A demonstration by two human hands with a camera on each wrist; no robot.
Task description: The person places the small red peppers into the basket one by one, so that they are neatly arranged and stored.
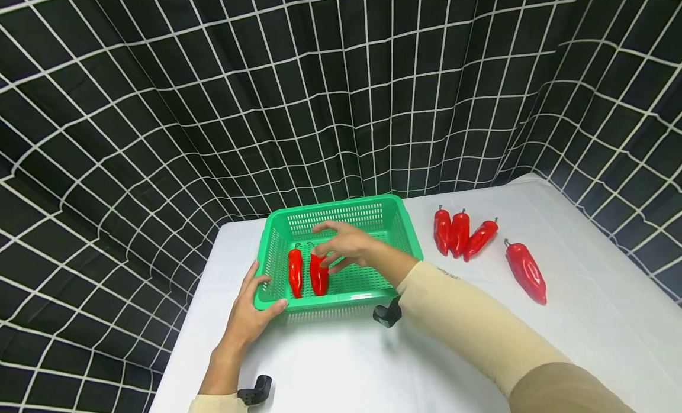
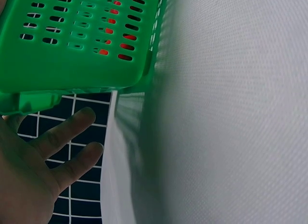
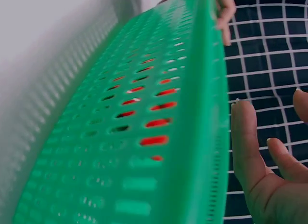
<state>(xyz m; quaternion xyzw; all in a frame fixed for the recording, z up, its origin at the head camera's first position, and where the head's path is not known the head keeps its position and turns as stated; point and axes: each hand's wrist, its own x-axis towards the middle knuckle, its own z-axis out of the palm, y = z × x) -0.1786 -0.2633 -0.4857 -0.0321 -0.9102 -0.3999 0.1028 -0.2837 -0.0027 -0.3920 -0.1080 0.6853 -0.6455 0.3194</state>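
Basket, seen from my head: the green basket point(image 1: 346, 299) sits on the white counter point(image 1: 330, 357), its long axis running left to right.
My right hand: my right hand point(image 1: 343, 245) hovers inside the basket, fingers spread and loosely bent, gripping nothing, over the stem end of the second pepper point(image 1: 319, 277).
Peppers inside: the first pepper point(image 1: 295, 274) and the second lie side by side in the basket's left half, long axes back to front, stems to the back wall, tips to the front.
My left hand: my left hand point(image 1: 251, 311) holds the basket's front left corner, thumb on the front rim.
In the way: my right sleeve point(image 1: 463, 318) crosses the basket's front right corner.
Right of the basket: three peppers point(image 1: 460, 232) lie close together, stems backward, the rightmost slanting; farther out, a lone pepper point(image 1: 526, 273) points its tip forward, away from the basket.
Behind the basket: black gridded cloth point(image 1: 341, 105).
Slotted wall, left wrist: red shows through the slots; two of my fingers stretch out below the basket's corner.
Slotted wall, right wrist: it screens the red peppers; my fingers stand apart beyond its rim.
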